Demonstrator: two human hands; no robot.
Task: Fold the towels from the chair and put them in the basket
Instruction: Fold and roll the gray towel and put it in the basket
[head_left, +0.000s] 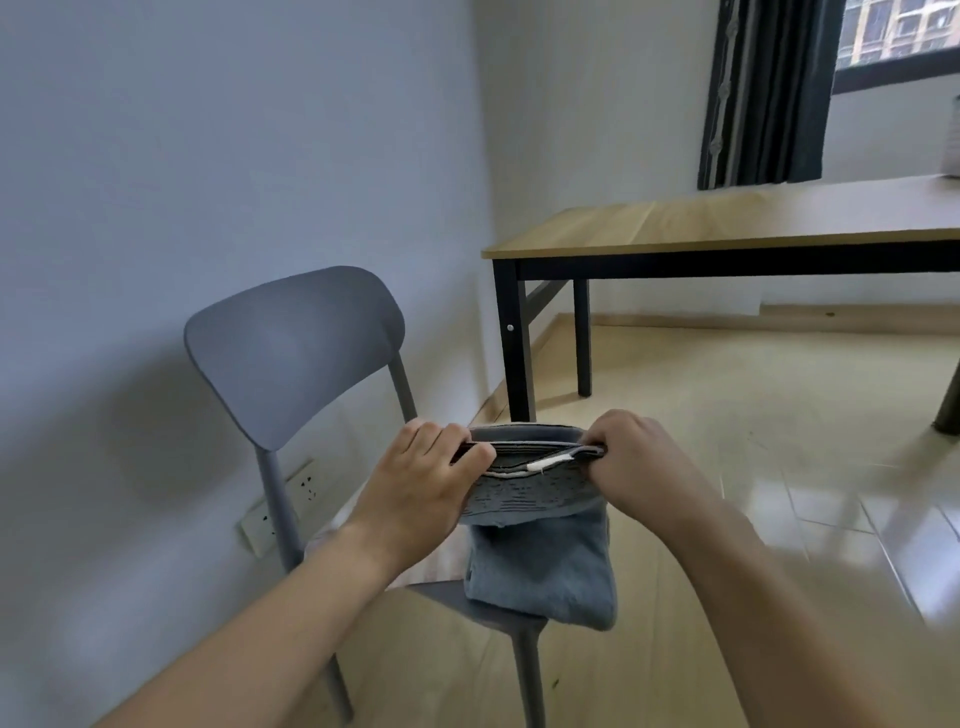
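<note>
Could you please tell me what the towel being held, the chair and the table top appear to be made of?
Towel: soft blue-grey woven cloth, likely cotton terry; it drapes and shows a stitched hem. Chair: probably moulded plastic, matte grey, smooth one-piece back. Table top: wood or wood-look laminate, visible grain, slight sheen.

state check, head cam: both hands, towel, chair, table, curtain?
left hand: pinching the towel's top edge
right hand: pinching the same edge
grey towel: folded, held up, hanging onto the seat
chair: upright
table: upright
curtain: gathered beside the window
</note>
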